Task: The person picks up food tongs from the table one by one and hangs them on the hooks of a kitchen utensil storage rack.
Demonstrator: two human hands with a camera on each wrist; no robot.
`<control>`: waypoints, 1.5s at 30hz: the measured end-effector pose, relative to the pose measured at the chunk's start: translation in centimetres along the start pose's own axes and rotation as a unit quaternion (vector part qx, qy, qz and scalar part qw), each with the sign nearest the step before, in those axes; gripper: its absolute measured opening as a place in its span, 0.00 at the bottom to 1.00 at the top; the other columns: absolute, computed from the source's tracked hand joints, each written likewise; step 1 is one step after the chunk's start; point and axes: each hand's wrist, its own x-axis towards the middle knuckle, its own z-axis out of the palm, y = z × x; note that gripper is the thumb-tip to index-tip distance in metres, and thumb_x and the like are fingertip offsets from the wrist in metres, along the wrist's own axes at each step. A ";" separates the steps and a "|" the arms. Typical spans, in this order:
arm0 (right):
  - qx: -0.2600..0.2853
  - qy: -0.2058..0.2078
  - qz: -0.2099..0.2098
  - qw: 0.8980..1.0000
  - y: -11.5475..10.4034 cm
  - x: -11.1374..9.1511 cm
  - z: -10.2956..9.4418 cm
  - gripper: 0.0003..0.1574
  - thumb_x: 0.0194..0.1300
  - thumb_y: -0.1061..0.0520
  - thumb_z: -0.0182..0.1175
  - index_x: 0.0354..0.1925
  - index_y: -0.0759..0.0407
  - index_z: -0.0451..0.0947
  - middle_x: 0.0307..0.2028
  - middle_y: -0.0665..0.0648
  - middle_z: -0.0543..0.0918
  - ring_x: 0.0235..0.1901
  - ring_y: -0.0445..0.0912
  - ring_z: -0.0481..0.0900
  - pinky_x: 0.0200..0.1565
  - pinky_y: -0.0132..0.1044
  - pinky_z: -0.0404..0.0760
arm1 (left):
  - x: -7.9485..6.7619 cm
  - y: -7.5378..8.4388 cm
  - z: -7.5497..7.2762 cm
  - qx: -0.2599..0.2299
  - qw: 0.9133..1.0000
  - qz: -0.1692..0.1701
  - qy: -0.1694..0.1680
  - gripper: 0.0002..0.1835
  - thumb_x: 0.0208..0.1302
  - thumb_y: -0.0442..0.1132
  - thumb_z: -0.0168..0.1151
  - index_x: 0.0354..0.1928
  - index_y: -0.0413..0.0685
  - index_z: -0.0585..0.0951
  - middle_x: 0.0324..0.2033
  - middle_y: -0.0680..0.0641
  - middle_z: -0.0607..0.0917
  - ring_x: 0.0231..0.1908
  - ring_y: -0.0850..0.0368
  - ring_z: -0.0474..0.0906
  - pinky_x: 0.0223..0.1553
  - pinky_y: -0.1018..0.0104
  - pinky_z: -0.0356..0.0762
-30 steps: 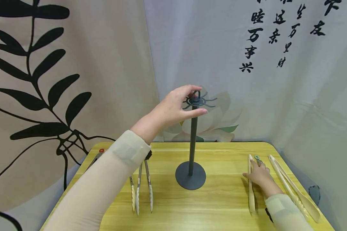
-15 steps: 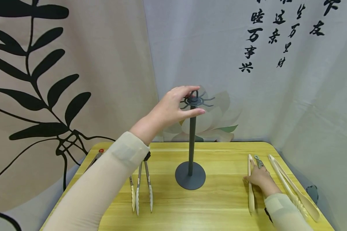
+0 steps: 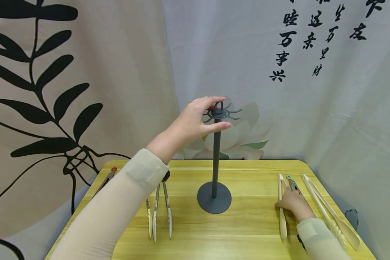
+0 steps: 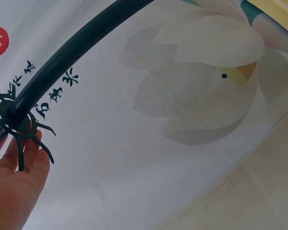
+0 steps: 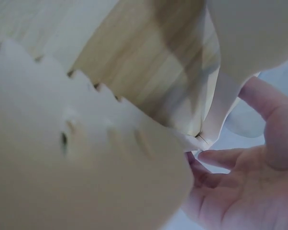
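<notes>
A dark grey stand (image 3: 216, 155) with a round base, a ring of hooks and a top loop rises from the wooden table. My left hand (image 3: 195, 119) holds its top, fingers curved over the loop and thumb stretched below the hooks. At the table's right, my right hand (image 3: 294, 204) grips cream tongs (image 3: 282, 225), the thumb on their left side. The fingertips are hidden in the head view. Beside them, steel-handled tongs (image 3: 293, 185) run under the hand. A scalloped cream tong head (image 5: 86, 143) fills the near part of the right wrist view.
More cream tongs (image 3: 331, 216) lie along the right edge of the table (image 3: 247, 231). Left of the stand are steel tongs with pale tips (image 3: 169, 216), partly behind the left sleeve. Another red-ended tool (image 3: 107, 180) lies at the far left. A printed curtain (image 3: 230, 54) hangs behind.
My right hand has slid slightly toward me, so more of the steel handle shows. The left hand keeps its place on the stand, and the tongs lie where they were.
</notes>
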 end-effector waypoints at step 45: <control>0.100 0.177 -0.101 0.974 -2.5 0.0 -0.5 0.58 0.61 0.50 0.61 0.74 0.62 0.36 0.57 0.80 0.59 0.51 0.73 0.64 0.44 0.63 0.70 | -0.2 -0.1 0.4 -0.023 1.000 -0.003 0.019 0.39 0.51 0.62 0.66 0.65 0.61 0.69 0.45 0.60 0.76 0.51 0.63 0.69 0.55 0.62 0.69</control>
